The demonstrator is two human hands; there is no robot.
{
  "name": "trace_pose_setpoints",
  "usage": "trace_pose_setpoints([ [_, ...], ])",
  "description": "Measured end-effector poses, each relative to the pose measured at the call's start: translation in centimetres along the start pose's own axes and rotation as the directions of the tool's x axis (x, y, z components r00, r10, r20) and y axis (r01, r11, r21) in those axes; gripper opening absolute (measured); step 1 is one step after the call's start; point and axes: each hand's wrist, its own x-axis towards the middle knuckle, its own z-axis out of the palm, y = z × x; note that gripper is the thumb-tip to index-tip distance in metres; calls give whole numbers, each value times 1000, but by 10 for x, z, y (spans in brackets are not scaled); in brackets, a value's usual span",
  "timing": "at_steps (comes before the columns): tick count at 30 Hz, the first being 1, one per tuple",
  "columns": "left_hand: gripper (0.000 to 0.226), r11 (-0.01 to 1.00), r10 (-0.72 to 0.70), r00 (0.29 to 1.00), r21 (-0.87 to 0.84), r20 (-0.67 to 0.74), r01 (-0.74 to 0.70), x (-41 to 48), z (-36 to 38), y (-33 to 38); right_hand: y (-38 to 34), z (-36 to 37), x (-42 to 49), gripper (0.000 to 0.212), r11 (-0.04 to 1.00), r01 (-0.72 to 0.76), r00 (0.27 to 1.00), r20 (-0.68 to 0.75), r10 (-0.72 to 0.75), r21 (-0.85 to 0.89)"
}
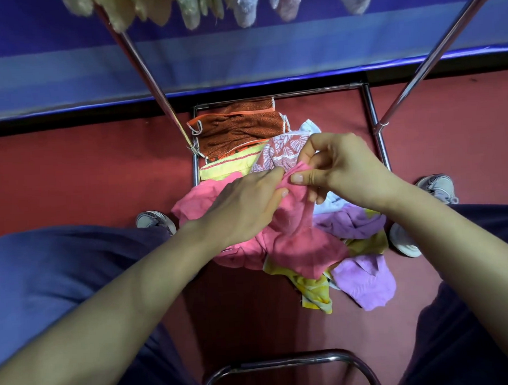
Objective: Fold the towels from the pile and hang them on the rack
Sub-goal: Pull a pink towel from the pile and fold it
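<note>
A pink towel (296, 243) hangs crumpled from both my hands above the pile on the floor. My left hand (244, 204) pinches its top edge from the left. My right hand (342, 165) pinches the same edge between thumb and fingers, right beside the left. Below lie purple towels (366, 280), a yellow towel (314, 292), a leaf-patterned red and white towel (283, 152), a brown towel (237, 128) and a yellow-green one (231, 167). The rack's metal legs (140, 63) rise on both sides, and several towels (246, 7) hang from it at the top.
The rack's base frame (372, 118) stands on a red floor (69, 172) against a blue wall covering (239, 51). My knees in dark trousers frame the pile, shoes (154, 221) at each side. A curved metal chair bar (285, 364) lies at the bottom.
</note>
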Motion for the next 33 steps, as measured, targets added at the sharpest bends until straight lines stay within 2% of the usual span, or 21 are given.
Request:
trace_pose_setpoints([
  [4, 12, 1000, 3, 999, -2, 43, -3, -1, 1, 3, 0, 1, 0, 22, 1000, 0, 1000, 2, 0, -13],
  [9, 17, 1000, 3, 1000, -11, 30, -3, 1, -1, 2, 0, 0, 0, 23, 999, -12, 1000, -11, 12, -33],
  [15, 27, 1000, 9, 1000, 26, -17, -8, 4, -2, -10, 4, -12, 6, 26, 999, -40, 985, -166, 36, -21],
  [18, 31, 998, -27, 997, -60, -72, 23, 6, -1, -13, 6, -14, 7, 26, 998, -44, 982, -184, 52, 45],
  [20, 35, 979, -116, 987, -180, -108, 96, 8, 1, -12, 6, -13, 7, 27, 999, -42, 981, -187, 46, 28],
  [23, 21, 859, -343, 937, -425, -66, 284, 13, 4, -16, 9, -11, 8, 30, 988, -4, 974, -226, -31, -152],
  [26, 21, 613, -521, 851, -666, 65, 425, 17, -1, -11, 8, -6, 5, 29, 931, 56, 971, -198, -135, -361],
  [30, 17, 313, -567, 791, -828, 231, 465, 19, -16, 5, 6, 7, 0, 28, 914, 161, 977, -70, -201, -372],
  [33, 21, 245, -558, 787, -853, 265, 461, 18, -18, 9, 7, 15, -2, 31, 902, 194, 979, 14, -205, -385],
])
